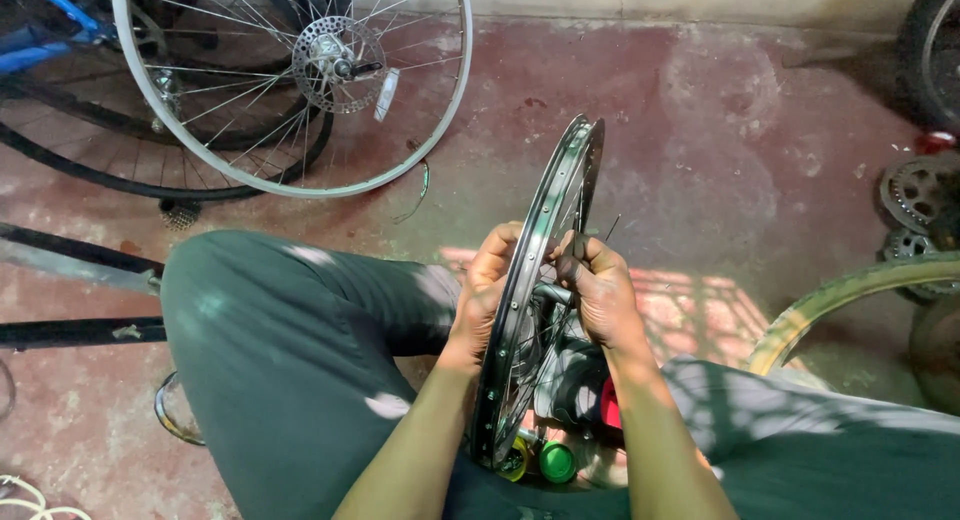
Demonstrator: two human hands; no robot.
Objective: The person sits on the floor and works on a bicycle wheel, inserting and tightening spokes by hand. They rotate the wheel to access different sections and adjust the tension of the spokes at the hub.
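Note:
A small black bicycle wheel rim [560, 180] stands upright on its edge between my knees, seen almost edge-on. My left hand [487, 285] grips the rim from the left side, fingers wrapped on its edge. My right hand [600, 290] is on the right side of the rim, fingers pinched on a thin spoke [607, 227] near the hub [553, 293]. Several spokes run from the hub to the rim. Both my legs are in dark green trousers.
A larger silver spoked wheel [290, 80] with a disc rotor leans at the upper left, over a black tyre [100, 175]. Sprockets [915, 190] lie at the right, near a tan-walled tyre [850, 290]. A green cap [557, 462] and a yellow one [515, 465] sit by my feet.

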